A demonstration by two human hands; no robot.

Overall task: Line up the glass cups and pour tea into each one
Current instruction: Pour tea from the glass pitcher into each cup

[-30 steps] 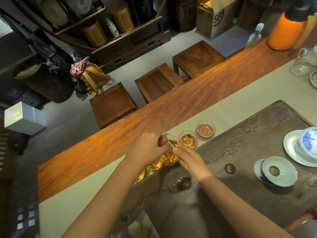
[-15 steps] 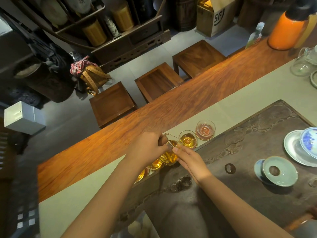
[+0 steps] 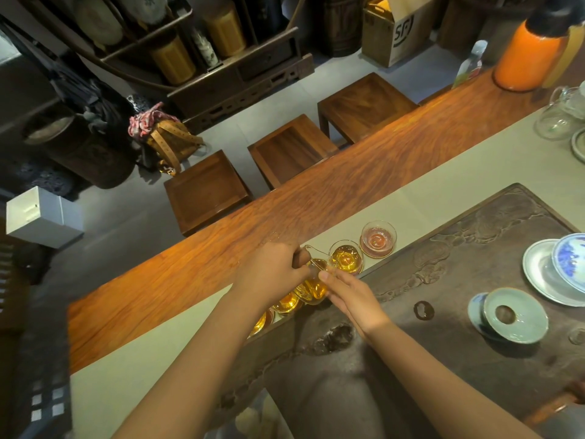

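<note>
Your left hand (image 3: 272, 274) grips the pitcher (image 3: 313, 282), tea inside, spout tipped toward the amber-filled cup (image 3: 346, 258); your right hand (image 3: 348, 291) steadies it with straight fingers. Beyond that cup, the last cup (image 3: 377, 239) holds little.

Glass cups (image 3: 346, 258) in row, mostly amber-filled.
</note>
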